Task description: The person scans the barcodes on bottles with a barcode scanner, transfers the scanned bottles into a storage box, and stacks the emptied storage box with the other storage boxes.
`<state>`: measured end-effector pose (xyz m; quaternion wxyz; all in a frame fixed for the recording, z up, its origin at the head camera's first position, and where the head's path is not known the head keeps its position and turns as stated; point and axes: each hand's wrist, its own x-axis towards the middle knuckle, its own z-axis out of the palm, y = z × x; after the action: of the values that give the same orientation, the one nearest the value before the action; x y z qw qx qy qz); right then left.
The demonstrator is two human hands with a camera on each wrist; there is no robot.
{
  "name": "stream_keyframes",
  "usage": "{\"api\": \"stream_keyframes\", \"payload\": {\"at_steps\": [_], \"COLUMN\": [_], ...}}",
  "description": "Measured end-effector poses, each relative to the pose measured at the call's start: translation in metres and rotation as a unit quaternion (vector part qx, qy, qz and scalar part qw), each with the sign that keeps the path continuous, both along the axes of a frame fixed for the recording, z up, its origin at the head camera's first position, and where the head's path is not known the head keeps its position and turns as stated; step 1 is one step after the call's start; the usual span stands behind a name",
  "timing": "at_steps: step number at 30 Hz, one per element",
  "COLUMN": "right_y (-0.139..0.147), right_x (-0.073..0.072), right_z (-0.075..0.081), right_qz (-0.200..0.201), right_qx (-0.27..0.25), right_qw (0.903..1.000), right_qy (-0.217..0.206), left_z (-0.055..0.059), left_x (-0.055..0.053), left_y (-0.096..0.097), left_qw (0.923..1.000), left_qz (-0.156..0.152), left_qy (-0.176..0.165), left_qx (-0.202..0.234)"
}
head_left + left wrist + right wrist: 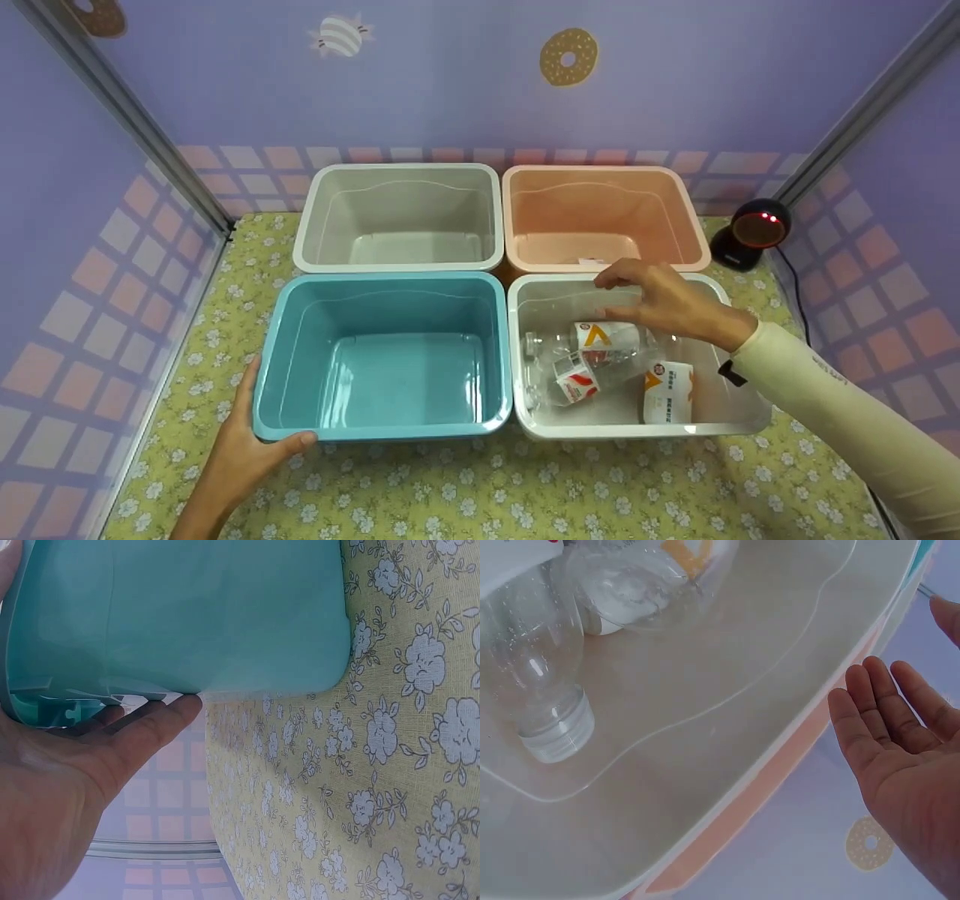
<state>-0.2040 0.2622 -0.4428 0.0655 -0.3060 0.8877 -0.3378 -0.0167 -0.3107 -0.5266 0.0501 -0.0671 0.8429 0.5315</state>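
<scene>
At the near left corner of a blue plastic bin (382, 433), my left hand (238, 442) grips the rim. Its thumb lies along the front rim, and its fingers (161, 720) lie against the outer side wall. My right hand (664, 304) hovers over the front right white bin (600, 431), fingers loosely bent and holding nothing. In that bin lie clear plastic bottles, one with a white and orange label (611, 335) and another with a red and white label (577, 382). A white-labelled container (670, 394) lies to their right. The right wrist view shows a bottle cap (559, 727).
Behind stand a grey-white bin (397, 268) and a peach bin (600, 268) with a small white item (592, 262) inside. A black scanner-like device (750, 234) with red lights and a cable stands at the right. Walls enclose the flowered tablecloth (420, 495).
</scene>
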Motion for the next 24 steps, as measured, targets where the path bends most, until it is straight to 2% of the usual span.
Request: {"api": "stream_keyframes", "payload": {"at_steps": [11,17,24], "right_y": [-0.001,-0.004,-0.005], "right_x": [0.013,0.018,0.021], "right_z": [-0.002,-0.007,-0.017], "right_qz": [0.04,0.048,0.075], "right_qx": [0.017,0.036,0.053], "right_qw": [0.9991,0.9981,0.9957], "right_qy": [0.001,-0.014,-0.004], "left_z": [-0.001,-0.002,-0.002], "left_x": [0.0,0.001,0.0], "left_y": [0.0,0.0,0.0], "left_qw": [0.9999,0.9998,0.9997], "left_qz": [-0.001,0.001,-0.003], "left_qy": [0.005,0.01,0.016], "left_qx": [0.01,0.015,0.017]}}
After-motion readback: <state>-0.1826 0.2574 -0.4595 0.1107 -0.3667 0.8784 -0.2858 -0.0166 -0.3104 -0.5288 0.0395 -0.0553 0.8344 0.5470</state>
